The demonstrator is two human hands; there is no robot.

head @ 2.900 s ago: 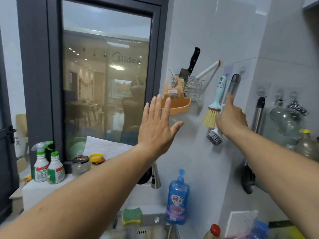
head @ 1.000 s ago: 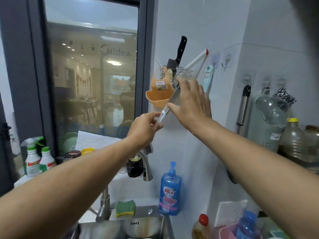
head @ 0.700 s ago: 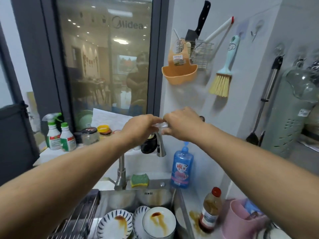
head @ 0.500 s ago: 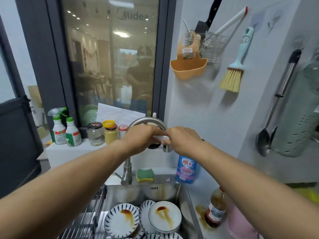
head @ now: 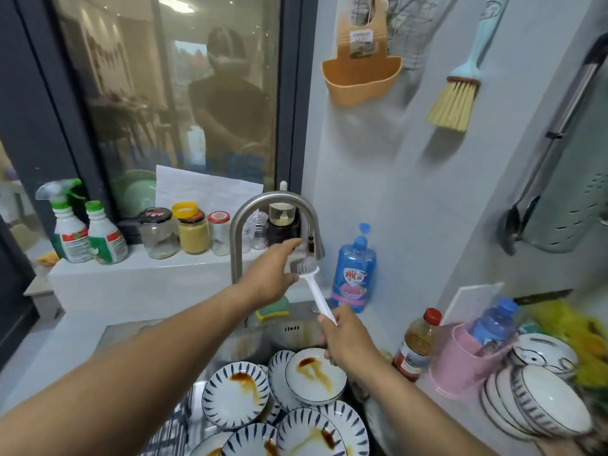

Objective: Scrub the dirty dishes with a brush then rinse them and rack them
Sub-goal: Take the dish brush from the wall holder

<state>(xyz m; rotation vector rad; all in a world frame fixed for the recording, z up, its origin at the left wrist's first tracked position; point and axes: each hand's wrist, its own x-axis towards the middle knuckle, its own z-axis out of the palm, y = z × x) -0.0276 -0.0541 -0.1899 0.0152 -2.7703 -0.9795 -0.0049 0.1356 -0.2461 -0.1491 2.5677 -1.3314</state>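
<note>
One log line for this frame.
stage: pre-scrub | right hand: grips brush handle, head under faucet spout | left hand: reaches beside spout | plates: stained, in sink

view: head-worn, wide-angle (straight edges bow) | faces: forward and down | near: sink (head: 296, 330) close below, faucet (head: 273, 199) just beyond | far: window (head: 164, 93) behind it

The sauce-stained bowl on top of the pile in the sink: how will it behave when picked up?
The sauce-stained bowl looks like glazed ceramic, so probably stiff, fairly heavy and breakable. The sauce smear may make it slippery. It rests on striped plates, so lifting it could shift them.
</note>
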